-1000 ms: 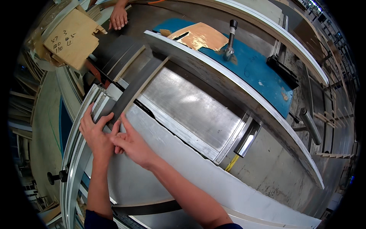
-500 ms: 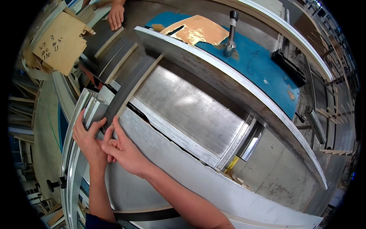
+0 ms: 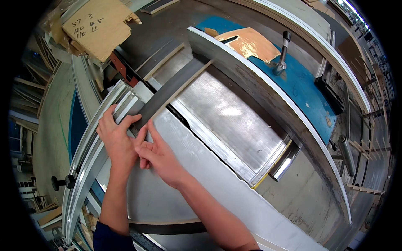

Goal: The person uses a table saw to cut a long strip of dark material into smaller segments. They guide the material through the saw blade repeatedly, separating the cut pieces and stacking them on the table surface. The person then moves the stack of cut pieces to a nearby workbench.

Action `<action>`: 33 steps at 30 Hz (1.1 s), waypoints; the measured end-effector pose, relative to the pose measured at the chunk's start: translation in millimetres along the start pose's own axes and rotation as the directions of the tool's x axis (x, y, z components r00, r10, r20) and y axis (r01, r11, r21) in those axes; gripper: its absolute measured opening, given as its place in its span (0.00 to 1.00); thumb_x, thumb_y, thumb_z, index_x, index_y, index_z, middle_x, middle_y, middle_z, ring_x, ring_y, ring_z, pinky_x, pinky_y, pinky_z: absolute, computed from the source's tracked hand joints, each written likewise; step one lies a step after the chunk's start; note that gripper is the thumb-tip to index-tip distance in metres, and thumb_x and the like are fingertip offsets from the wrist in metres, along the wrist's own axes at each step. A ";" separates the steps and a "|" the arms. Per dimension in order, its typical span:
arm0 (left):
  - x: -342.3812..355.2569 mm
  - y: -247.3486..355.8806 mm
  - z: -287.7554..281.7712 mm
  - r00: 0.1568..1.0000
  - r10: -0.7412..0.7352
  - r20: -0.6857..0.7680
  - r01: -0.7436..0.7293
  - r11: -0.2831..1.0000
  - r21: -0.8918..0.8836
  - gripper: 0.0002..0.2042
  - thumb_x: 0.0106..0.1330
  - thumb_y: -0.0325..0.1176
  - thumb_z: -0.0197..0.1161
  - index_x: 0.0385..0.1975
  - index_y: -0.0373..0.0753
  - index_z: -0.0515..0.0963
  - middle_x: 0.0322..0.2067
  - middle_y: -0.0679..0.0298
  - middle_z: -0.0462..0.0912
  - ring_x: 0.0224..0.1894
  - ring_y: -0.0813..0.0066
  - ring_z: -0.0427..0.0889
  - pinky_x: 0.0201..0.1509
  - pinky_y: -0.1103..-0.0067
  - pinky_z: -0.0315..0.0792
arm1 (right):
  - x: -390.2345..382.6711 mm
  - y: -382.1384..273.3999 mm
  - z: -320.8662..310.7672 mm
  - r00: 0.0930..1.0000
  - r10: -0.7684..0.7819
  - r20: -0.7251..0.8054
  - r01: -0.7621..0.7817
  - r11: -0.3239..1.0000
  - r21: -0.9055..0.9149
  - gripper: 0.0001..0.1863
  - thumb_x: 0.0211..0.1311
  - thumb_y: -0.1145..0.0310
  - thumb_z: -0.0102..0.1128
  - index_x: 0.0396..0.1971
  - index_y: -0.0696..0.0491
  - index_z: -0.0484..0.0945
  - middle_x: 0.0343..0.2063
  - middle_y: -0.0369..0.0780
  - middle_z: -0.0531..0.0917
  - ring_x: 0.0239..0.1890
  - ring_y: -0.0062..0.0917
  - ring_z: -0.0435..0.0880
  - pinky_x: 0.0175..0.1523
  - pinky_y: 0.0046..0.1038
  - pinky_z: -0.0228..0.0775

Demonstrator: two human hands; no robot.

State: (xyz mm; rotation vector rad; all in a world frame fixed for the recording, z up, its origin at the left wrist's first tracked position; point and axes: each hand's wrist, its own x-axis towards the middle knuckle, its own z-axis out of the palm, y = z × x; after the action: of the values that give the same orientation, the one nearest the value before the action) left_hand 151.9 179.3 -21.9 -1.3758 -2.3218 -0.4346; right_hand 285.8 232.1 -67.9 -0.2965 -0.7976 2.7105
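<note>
A dark-faced board strip (image 3: 173, 90) with a pale edge lies across the metal bed of a panel saw. My left hand (image 3: 118, 140) is at its near end, thumb against the strip and fingers hooked over the ribbed aluminium fence (image 3: 125, 104). Beside it, my right hand (image 3: 159, 157) presses its outstretched index finger along the strip's pale edge, the other fingers curled in. Both hands touch each other. Parallel to this strip, a shorter dark strip (image 3: 163, 56) lies beyond a red guard piece (image 3: 121, 69). The saw blade cannot be made out.
A long upright rip fence (image 3: 268, 83) crosses the table. Behind it lie a blue panel (image 3: 293, 92), a torn tan sheet (image 3: 253, 42) and a clamp lever (image 3: 282, 54). Another dark strip (image 3: 159, 6) is at the far edge. Marked scrap board (image 3: 98, 29) stands at upper left.
My view has shifted, moving the scene rightward. The co-worker's hand at the upper left has gone out of view, and a strip near it now lies farther off. My hands keep their hold.
</note>
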 end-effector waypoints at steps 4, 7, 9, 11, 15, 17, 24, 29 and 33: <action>-1.1 -1.4 -4.1 0.999 -0.032 0.027 0.033 0.999 -0.029 0.18 0.50 0.39 0.86 0.42 0.49 0.94 0.68 0.48 0.77 0.67 0.45 0.74 0.72 0.57 0.63 | -2.1 -8.9 3.2 0.999 0.046 0.024 -0.046 0.999 -0.024 0.56 0.83 0.65 0.60 0.87 0.46 0.21 0.32 0.33 0.78 0.28 0.17 0.78 0.36 0.21 0.73; 0.2 -0.4 -1.7 0.999 -0.023 0.023 0.024 0.999 -0.031 0.19 0.47 0.38 0.87 0.43 0.49 0.94 0.67 0.49 0.77 0.66 0.46 0.74 0.71 0.58 0.63 | -3.2 -14.2 2.7 0.997 0.075 -0.007 -0.076 0.996 -0.057 0.57 0.82 0.65 0.61 0.87 0.45 0.21 0.32 0.34 0.79 0.26 0.18 0.78 0.34 0.23 0.73; 0.3 -1.3 -2.4 0.999 -0.027 0.017 0.028 0.999 -0.025 0.19 0.48 0.38 0.87 0.42 0.49 0.94 0.66 0.50 0.76 0.66 0.47 0.73 0.71 0.58 0.63 | -2.5 -16.2 3.8 0.995 0.104 -0.006 -0.105 0.993 -0.045 0.57 0.83 0.66 0.60 0.87 0.43 0.19 0.31 0.34 0.79 0.26 0.18 0.77 0.33 0.23 0.73; -0.2 0.5 -2.3 0.998 -0.045 0.034 0.046 0.999 -0.026 0.18 0.49 0.38 0.87 0.41 0.48 0.95 0.66 0.50 0.76 0.67 0.47 0.72 0.71 0.58 0.63 | -2.1 -14.8 -0.1 0.993 0.118 -0.006 -0.118 0.993 -0.033 0.57 0.83 0.65 0.60 0.87 0.43 0.19 0.31 0.35 0.80 0.25 0.19 0.78 0.32 0.23 0.74; 2.1 -1.3 -0.9 0.998 -0.054 0.032 0.056 0.997 -0.046 0.18 0.49 0.37 0.87 0.41 0.48 0.95 0.66 0.49 0.75 0.67 0.47 0.71 0.72 0.57 0.62 | -0.5 -17.7 2.3 0.994 0.110 -0.015 -0.111 0.992 -0.055 0.57 0.81 0.63 0.61 0.88 0.46 0.22 0.32 0.35 0.80 0.25 0.19 0.77 0.32 0.23 0.73; 2.8 -2.6 0.1 0.997 -0.065 0.036 0.067 0.996 -0.062 0.17 0.49 0.37 0.87 0.41 0.47 0.95 0.66 0.49 0.75 0.67 0.47 0.71 0.73 0.57 0.62 | 1.4 -17.4 2.8 0.993 0.117 -0.020 -0.118 0.992 -0.052 0.57 0.81 0.63 0.61 0.88 0.45 0.22 0.32 0.35 0.80 0.25 0.19 0.77 0.32 0.23 0.73; 9.6 -12.0 5.9 0.996 -0.079 0.043 0.081 0.995 -0.053 0.18 0.49 0.36 0.87 0.41 0.47 0.95 0.66 0.49 0.75 0.68 0.47 0.71 0.73 0.57 0.62 | 15.3 -17.1 3.3 0.993 0.114 -0.001 -0.114 0.992 -0.050 0.58 0.82 0.63 0.62 0.87 0.43 0.21 0.32 0.35 0.80 0.26 0.19 0.77 0.32 0.23 0.73; 17.0 -22.1 10.8 0.995 -0.084 0.047 0.086 0.995 -0.055 0.18 0.48 0.35 0.87 0.41 0.47 0.95 0.67 0.48 0.75 0.68 0.46 0.70 0.73 0.57 0.62 | 30.3 -15.7 3.4 0.991 0.131 0.002 -0.131 0.991 -0.030 0.58 0.82 0.64 0.62 0.87 0.43 0.19 0.32 0.35 0.80 0.26 0.20 0.78 0.32 0.24 0.74; 28.0 -32.4 11.1 0.995 -0.086 0.058 0.089 0.995 -0.054 0.17 0.49 0.35 0.87 0.41 0.47 0.95 0.66 0.48 0.75 0.68 0.46 0.71 0.73 0.57 0.62 | 45.3 -17.2 9.6 0.991 0.137 -0.011 -0.137 0.990 -0.033 0.58 0.82 0.65 0.62 0.87 0.42 0.20 0.31 0.36 0.80 0.26 0.20 0.79 0.31 0.24 0.74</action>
State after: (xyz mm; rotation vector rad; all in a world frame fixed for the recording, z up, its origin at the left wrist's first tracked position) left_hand 109.2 190.4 -19.8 -1.3313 -2.4398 -0.4976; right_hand 244.7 256.5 -55.5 -0.3840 -0.8507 2.8229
